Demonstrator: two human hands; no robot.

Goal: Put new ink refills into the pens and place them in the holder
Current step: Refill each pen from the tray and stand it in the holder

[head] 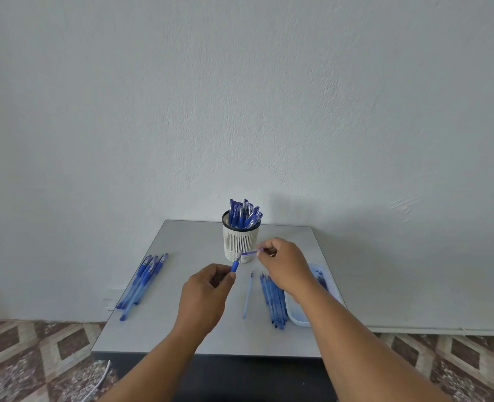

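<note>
Against a plain white wall, the grey table (pixel 182 329) is carrying everything for the work. At its centre the left hand (pixel 208 297) is gripping a pen barrel (pixel 234 266), its fingers curled round it, while the right hand (pixel 286 265) is pinching a refill (pixel 251 252) whose tip is meeting the barrel's open end. I judge the step to be sliding the refill in or out; which one I cannot tell. The holder (pixel 240 242) is standing at 12 o'clock, already full of pens. More pens (pixel 141 282) are lying at 9 o'clock, more refills (pixel 274 303) at 3 o'clock beside a tray (pixel 298 317). Next, the refill needs a straight line with the barrel.
</note>
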